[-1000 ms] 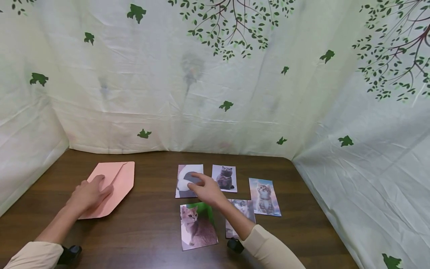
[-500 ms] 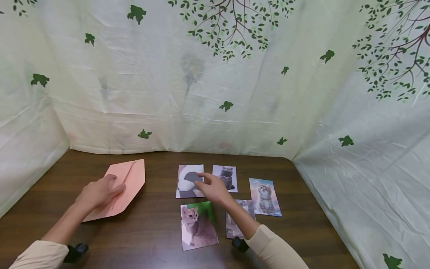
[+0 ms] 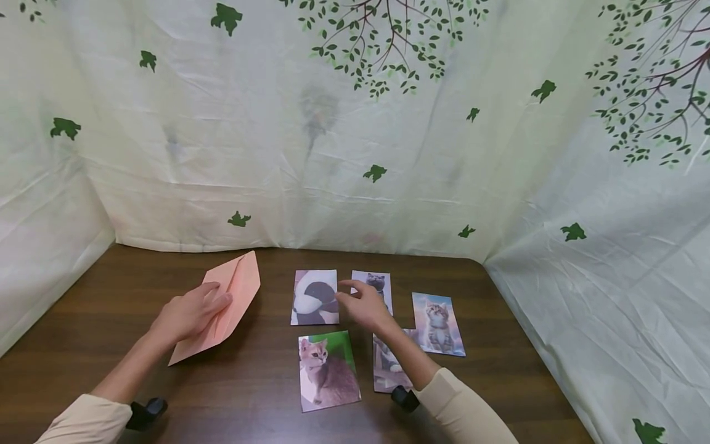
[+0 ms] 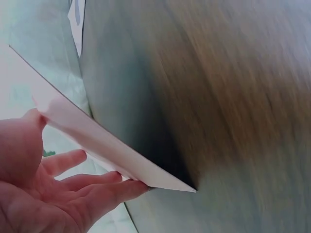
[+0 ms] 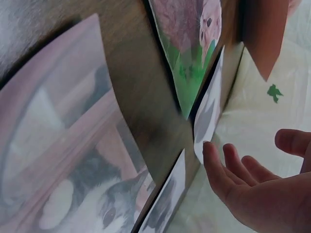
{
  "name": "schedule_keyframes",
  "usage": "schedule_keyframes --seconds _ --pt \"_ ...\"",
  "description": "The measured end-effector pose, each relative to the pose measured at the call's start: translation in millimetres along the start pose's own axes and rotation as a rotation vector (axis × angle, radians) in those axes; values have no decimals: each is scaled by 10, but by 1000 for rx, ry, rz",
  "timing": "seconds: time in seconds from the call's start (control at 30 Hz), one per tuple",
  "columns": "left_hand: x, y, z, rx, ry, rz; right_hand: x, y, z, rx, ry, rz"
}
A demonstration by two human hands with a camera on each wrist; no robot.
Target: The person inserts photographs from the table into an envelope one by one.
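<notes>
My left hand point(image 3: 191, 316) holds a pink envelope point(image 3: 244, 285), tilted up off the table on the left. In the left wrist view the thumb and fingers point(image 4: 104, 194) grip the envelope's edge. My right hand point(image 3: 367, 308) hovers with loosely bent fingers between a picture card with white and grey round shapes point(image 3: 307, 305) and a grey cat photo point(image 3: 377, 282), which it partly covers. Nothing shows in its grasp; in the right wrist view a fingertip overlaps the white-and-grey card point(image 5: 209, 114), and contact cannot be told.
A reddish cat photo point(image 3: 330, 376) lies nearer on the brown table point(image 3: 249, 394). Another cat photo point(image 3: 385, 370) is partly under the right forearm. A kitten photo point(image 3: 438, 327) lies to the right. A leaf-printed white curtain point(image 3: 266, 154) surrounds the table's far side.
My left hand has lifted and tilted the envelope and carried it rightward toward the cards. The right hand has drawn back to the right, off the white-and-grey card.
</notes>
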State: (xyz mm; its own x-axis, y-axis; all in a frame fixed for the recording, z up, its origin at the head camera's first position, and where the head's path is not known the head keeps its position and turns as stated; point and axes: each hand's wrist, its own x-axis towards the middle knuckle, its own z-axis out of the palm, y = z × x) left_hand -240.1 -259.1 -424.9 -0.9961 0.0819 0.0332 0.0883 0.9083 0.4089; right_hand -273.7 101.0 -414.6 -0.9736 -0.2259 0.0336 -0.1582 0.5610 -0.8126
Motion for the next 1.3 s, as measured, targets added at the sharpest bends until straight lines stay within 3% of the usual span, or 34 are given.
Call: schedule_keyframes --seconds 0.37,0.63,0.8,1.07,1.3 --pt "-5 205 114 -71 65 55 20 48 -58 -5 9 25" --pt "27 350 171 -89 70 75 40 38 -124 21 27 13" --pt "43 418 203 -91 73 80 76 20 -146 87 24 28" --pt "34 538 260 -120 93 97 205 20 -160 281 -3 129" --pt "25 631 260 -139 59 74 362 14 -188 396 -21 194"
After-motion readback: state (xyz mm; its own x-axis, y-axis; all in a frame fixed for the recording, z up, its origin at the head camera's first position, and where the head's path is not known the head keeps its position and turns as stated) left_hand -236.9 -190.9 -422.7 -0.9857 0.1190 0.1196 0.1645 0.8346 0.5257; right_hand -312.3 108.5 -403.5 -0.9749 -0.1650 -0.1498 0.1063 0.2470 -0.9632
